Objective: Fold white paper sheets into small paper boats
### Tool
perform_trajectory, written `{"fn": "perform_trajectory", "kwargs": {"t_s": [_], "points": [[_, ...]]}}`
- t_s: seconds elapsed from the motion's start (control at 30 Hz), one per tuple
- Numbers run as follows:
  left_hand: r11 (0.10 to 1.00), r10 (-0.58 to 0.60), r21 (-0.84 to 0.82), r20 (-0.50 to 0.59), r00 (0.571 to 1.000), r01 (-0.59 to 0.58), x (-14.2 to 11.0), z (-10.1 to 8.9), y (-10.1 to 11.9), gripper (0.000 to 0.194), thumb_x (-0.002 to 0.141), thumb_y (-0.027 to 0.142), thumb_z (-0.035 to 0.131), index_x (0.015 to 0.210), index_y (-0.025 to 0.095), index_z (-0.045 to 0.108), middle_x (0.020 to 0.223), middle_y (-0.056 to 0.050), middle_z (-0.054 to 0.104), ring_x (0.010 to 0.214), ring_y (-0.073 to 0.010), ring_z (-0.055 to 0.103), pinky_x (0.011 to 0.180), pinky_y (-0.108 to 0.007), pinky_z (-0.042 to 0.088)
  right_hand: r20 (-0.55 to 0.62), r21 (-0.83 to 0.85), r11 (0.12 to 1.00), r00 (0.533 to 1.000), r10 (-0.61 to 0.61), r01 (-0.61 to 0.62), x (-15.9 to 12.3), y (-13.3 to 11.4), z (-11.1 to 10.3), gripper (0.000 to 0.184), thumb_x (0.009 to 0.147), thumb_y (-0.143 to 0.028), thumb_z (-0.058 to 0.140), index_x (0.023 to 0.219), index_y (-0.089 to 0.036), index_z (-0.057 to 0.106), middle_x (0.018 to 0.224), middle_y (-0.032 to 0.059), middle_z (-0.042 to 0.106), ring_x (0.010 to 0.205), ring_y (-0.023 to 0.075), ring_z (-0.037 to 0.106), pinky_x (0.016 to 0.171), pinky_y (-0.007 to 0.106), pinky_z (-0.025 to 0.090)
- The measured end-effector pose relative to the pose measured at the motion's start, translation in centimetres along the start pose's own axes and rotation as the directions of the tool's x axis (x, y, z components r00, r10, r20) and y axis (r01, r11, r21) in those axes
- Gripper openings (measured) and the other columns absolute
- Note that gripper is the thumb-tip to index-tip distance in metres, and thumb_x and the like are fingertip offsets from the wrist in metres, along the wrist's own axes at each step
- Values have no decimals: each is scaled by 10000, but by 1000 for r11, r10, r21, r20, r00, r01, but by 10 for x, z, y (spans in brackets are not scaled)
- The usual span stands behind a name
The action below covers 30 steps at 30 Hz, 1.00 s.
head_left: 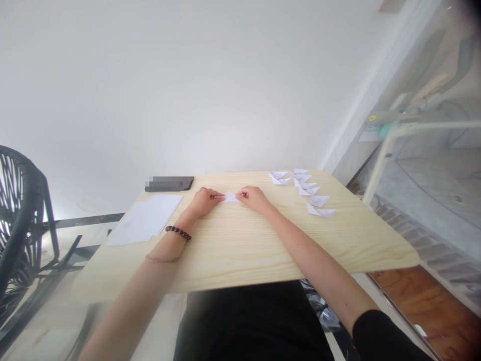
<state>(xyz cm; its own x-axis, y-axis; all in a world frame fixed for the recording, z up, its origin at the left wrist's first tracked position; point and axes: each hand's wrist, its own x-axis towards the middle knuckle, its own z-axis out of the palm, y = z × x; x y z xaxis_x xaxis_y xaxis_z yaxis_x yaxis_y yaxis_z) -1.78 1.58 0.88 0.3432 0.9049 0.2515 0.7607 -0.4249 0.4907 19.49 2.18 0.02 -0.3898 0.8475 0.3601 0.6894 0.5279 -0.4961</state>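
Between my hands, just above or on the wooden table (240, 250), is a small folded piece of white paper (230, 197). My left hand (205, 201) pinches its left end between thumb and fingers. At the opposite end, the thumb and fingers of my right hand (254, 198) are closed on the paper. Several folded white paper boats (320, 211) stand in loose rows toward the back right of the table. To the left of my left hand lies a stack of white paper sheets (145, 220).
A dark flat object (169, 184), partly pixelated, lies at the back left of the table. Behind the table rises a white wall (225, 90). A dark woven chair (22, 215) stands to the left, and a white metal frame (379, 160) to the right.
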Motion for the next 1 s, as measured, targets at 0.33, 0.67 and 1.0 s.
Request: {"fn": "perform_trajectory", "kwargs": {"t_s": [0.33, 0.67, 1.0], "points": [[995, 65, 81, -32, 997, -62, 2, 3, -5, 306, 771, 415, 475, 905, 225, 672, 843, -30, 654, 794, -171, 556, 733, -268, 409, -22, -109, 994, 999, 23, -26, -1, -6, 1, 188, 792, -288, 460, 783, -191, 620, 777, 23, 590, 703, 114, 517, 650, 221, 355], [995, 61, 83, -28, 998, -58, 2, 5, -7, 269, 773, 377, 473, 901, 236, 663, 877, -34, 627, 845, -178, 537, 773, -285, 407, -64, -97, 994, 997, 48, -54, 0, -2, 7, 110, 783, -209, 472, 783, -175, 576, 843, 37, 538, 818, 118, 505, 759, 230, 376], [946, 290, 154, -9, 957, -285, -2, 2, 6, 309, 796, 179, 436, 1039, 278, 599, 958, -48, 518, 904, -173, 469, 862, -335, 359, -55, -94, 993, 997, 62, -67, 1, 1, 10, 134, 804, -217, 445, 853, -176, 563, 870, 48, 545, 858, 129, 487, 793, 256, 366]]}}
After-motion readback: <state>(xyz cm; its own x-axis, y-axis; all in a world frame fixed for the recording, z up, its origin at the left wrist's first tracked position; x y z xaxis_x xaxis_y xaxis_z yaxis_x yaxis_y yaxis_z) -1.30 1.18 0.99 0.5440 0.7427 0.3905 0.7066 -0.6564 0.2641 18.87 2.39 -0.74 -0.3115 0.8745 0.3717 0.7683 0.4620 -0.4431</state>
